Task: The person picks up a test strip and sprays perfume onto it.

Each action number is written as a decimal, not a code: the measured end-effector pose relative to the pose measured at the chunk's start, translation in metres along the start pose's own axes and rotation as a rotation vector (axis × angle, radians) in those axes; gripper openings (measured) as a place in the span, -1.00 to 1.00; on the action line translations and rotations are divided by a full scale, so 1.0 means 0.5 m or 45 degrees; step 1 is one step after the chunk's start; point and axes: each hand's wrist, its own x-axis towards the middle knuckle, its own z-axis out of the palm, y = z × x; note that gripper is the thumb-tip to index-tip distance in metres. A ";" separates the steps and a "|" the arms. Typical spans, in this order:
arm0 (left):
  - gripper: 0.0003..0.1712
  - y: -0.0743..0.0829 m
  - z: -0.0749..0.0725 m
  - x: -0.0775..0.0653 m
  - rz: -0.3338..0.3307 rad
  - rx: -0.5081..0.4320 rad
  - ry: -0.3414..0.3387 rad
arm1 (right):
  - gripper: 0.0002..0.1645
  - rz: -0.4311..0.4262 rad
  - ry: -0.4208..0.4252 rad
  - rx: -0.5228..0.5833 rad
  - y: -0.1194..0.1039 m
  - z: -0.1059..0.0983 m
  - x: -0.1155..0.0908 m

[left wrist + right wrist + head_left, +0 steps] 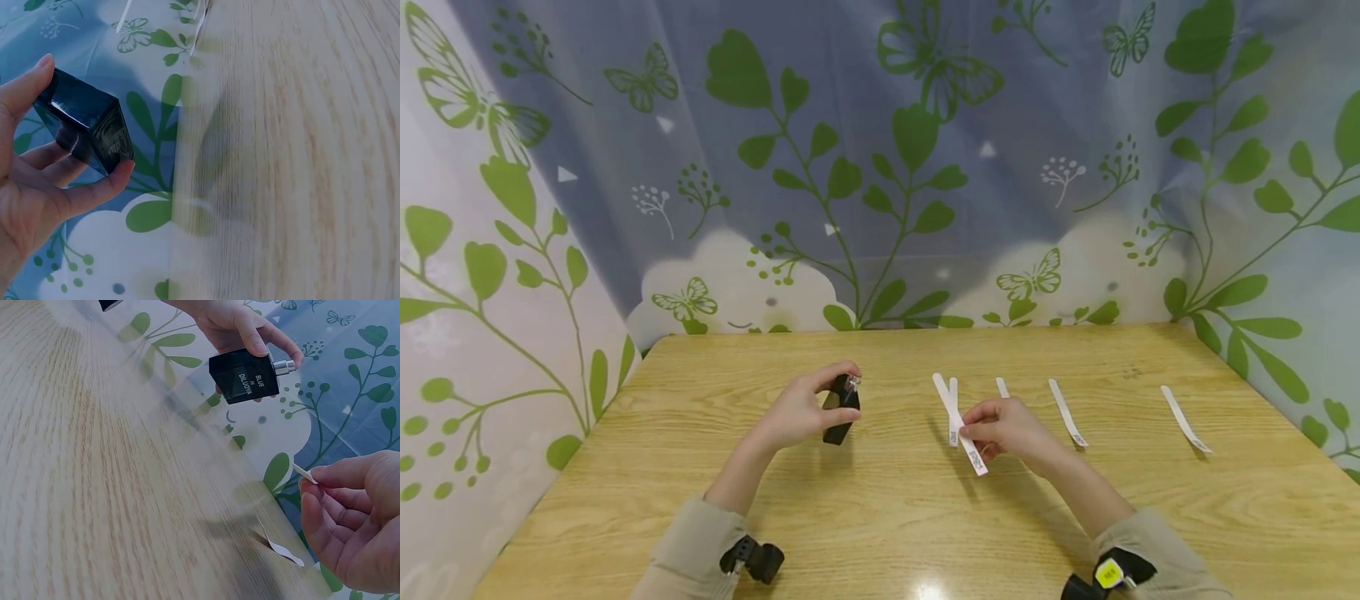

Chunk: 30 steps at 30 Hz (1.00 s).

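Observation:
My left hand [797, 410] grips a dark glass perfume bottle [242, 376] above the table, its forefinger at the silver spray nozzle [285, 367]. White lettering on the bottle faces the right wrist camera. To the right, my right hand [1017, 432] pinches a white perfume test strip [974, 456] between thumb and fingers. This strip is raised and slants across another white strip [953, 390] lying on the table in the head view. Small dark print marks the held strip's near end. A gap separates bottle and strip.
More white strips lie spaced out on the wooden table [865, 517]: one strip [1002, 385] partly behind the right hand, another strip [1065, 412] beyond it, and a third strip [1183, 418] at far right. A patterned curtain [865, 167] hangs behind the table.

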 end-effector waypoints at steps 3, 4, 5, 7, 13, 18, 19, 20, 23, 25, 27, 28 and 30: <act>-0.41 0.002 0.000 0.000 -0.007 0.019 0.015 | -0.72 0.000 0.005 -0.006 0.002 0.000 0.001; -0.40 0.002 0.000 0.000 -0.010 0.025 0.020 | -0.73 -0.002 0.006 -0.009 0.002 0.000 0.002; -0.40 0.003 0.000 0.001 -0.009 0.030 0.025 | -0.72 -0.004 0.005 -0.010 0.002 0.000 0.002; -0.40 0.005 0.000 0.002 -0.007 0.048 0.034 | -0.72 -0.009 0.003 -0.014 0.001 0.001 0.001; -0.39 0.008 0.000 0.003 -0.028 0.072 0.036 | -0.73 0.009 0.013 -0.017 0.002 0.001 0.001; -0.37 0.011 0.001 0.004 -0.038 0.081 0.029 | -0.74 0.030 0.023 -0.019 0.005 0.002 0.003; -0.37 0.013 0.000 0.004 -0.038 0.085 0.030 | -0.74 0.027 0.019 -0.016 0.004 0.002 0.003; -0.37 0.014 0.000 0.005 -0.034 0.090 0.030 | -0.73 0.024 0.012 -0.013 0.003 0.002 0.003; -0.37 0.018 0.000 0.005 -0.030 0.100 0.031 | -0.74 0.016 0.004 -0.006 0.001 0.002 0.002; -0.37 0.018 -0.001 0.005 -0.032 0.095 0.029 | -0.74 0.015 0.002 -0.008 0.001 0.002 0.003; -0.37 0.018 0.000 0.005 -0.031 0.086 0.027 | -0.75 0.017 0.006 -0.014 0.002 0.003 0.003; -0.36 0.019 0.000 0.005 -0.030 0.081 0.028 | -0.75 0.019 0.007 -0.015 0.002 0.003 0.003; -0.37 0.018 0.000 0.006 -0.028 0.069 0.031 | -0.76 0.023 0.010 -0.017 0.003 0.004 0.004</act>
